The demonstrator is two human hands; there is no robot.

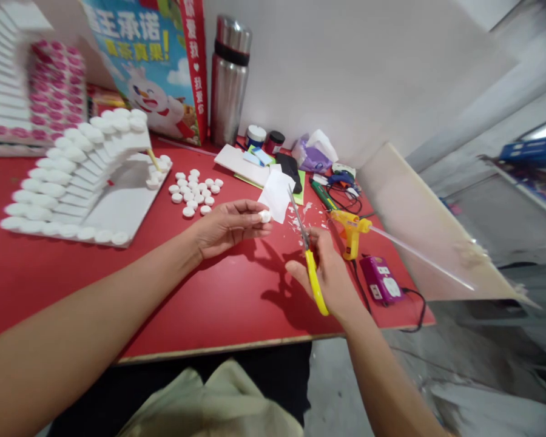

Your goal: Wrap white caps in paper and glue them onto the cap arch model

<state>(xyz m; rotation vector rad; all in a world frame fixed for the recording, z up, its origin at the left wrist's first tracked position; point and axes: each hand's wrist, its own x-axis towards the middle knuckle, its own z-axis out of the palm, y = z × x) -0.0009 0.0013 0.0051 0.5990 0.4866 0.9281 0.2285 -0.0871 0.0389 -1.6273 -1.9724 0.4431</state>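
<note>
Between the fingertips of my left hand [236, 226] is a small round white piece [264, 216], held above the red table [227, 291]. My right hand [325, 267] holds yellow-handled scissors [316, 282], blades pointing up and away from me. A white sheet of paper [277, 193] lies just beyond the hands, with small white scraps [306, 212] beside it. Several similar round white pieces [195, 191] are grouped left of my left hand. Further left stands a white curved staircase model [86, 176] edged with white rounded pieces.
A yellow glue gun [351, 227] with a clear stick and a purple power socket box [382, 279] lie at right, cables around them. Along the back stand a steel flask [230, 85], small jars [255, 136], a tissue pack [313, 155] and a printed bag [152, 67]. A pink-and-white model [57, 91] stands back left.
</note>
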